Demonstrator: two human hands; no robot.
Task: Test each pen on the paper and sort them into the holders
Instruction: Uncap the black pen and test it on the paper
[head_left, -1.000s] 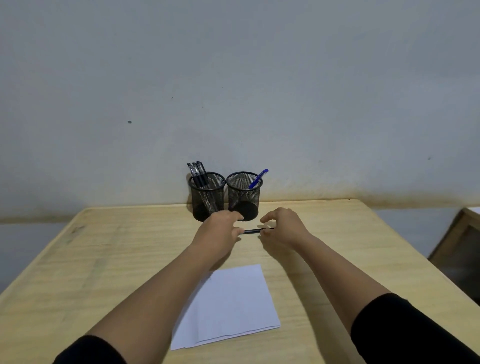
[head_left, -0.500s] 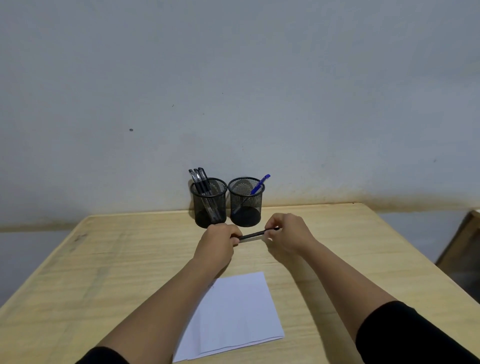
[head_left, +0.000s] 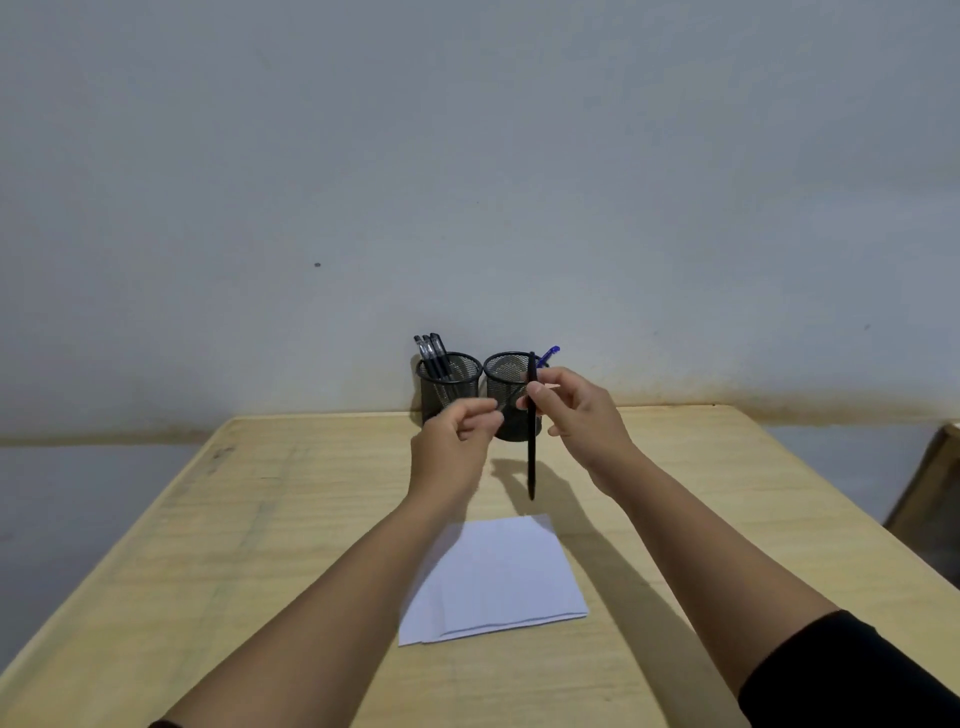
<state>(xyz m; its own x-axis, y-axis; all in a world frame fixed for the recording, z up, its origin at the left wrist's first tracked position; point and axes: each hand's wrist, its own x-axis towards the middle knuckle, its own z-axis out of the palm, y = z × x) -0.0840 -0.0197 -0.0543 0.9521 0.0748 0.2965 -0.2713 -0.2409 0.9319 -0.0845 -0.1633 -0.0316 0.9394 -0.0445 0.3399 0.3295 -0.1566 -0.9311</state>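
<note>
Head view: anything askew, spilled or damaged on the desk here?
Nothing stands out. Both mesh holders stand upright, the paper lies flat, and the right hand pinches a black pen hanging upright.

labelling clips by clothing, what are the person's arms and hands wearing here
Both hands are bare: no gloves, rings or watch show on the left hand or the right hand. Both forearms are bare too. A black sleeve covers the right upper arm, pushed up above the elbow. Only a dark sliver of the left sleeve shows at the bottom edge.
</note>
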